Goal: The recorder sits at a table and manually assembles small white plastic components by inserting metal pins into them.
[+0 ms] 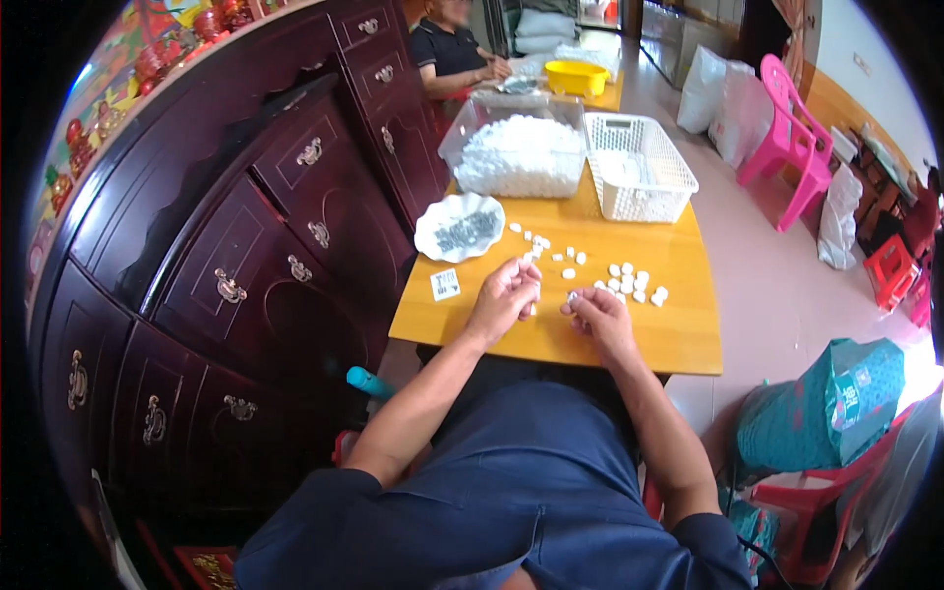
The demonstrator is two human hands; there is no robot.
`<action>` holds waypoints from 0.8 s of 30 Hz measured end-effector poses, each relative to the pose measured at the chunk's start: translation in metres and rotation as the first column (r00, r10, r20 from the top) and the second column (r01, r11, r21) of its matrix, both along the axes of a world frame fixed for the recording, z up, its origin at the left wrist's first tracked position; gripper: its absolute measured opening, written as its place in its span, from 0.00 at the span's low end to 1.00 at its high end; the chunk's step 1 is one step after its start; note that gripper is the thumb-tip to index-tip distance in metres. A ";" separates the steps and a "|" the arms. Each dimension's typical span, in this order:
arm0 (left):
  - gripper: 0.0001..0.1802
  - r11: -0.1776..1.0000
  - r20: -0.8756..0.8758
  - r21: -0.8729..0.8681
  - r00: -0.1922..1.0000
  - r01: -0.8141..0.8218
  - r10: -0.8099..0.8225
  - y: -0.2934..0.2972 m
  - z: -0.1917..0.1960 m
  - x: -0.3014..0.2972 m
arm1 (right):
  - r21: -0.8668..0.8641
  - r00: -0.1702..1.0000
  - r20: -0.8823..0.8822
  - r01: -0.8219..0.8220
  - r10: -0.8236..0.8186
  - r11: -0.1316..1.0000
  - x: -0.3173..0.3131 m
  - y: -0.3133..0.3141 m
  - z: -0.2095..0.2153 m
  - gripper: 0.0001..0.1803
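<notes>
Over the near part of the wooden table (pixel 472 320), my left hand (pixel 503 300) has its fingers curled together, with a bit of white showing at the fingertips. My right hand (pixel 602 317) pinches something small and pale between thumb and forefinger; its kind is too small to make out. The two hands are a short way apart. Small white rounded pieces (pixel 641 278) lie in a loose group beyond my right hand, and more white pieces (pixel 536 241) are scattered beyond my left. A scalloped white dish (pixel 426 239) holds many small grey bits. Near it lies a small printed white card (pixel 445 284).
At the table's far side stand a clear bin (pixel 460 133) heaped with white pieces and a white plastic basket (pixel 678 187). Dark wooden cabinets (pixel 295 226) line the left. Another person (pixel 447 49) sits beyond, near a yellow basin (pixel 575 79). A teal bag (pixel 801 418) stands at right.
</notes>
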State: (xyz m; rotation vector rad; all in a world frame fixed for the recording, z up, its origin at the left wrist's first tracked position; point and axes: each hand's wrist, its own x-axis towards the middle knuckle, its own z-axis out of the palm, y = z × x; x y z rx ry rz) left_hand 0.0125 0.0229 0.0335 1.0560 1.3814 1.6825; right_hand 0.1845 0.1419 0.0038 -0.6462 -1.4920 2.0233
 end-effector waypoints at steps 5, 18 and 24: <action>0.10 1.000 -0.027 -0.020 0.999 0.016 -0.017 -0.003 -0.004 -0.003 | -0.003 1.000 -0.016 0.002 -0.002 1.000 -0.001 0.000 -0.004 0.09; 0.11 0.938 -0.110 0.035 0.934 0.345 -0.339 0.008 0.051 0.071 | 0.106 0.957 -0.261 -0.106 0.130 0.989 0.002 0.021 -0.046 0.13; 0.08 0.837 -0.483 0.007 0.735 0.547 -0.476 0.027 0.053 0.147 | 0.006 0.999 0.039 0.011 -0.011 1.000 -0.004 0.013 -0.022 0.08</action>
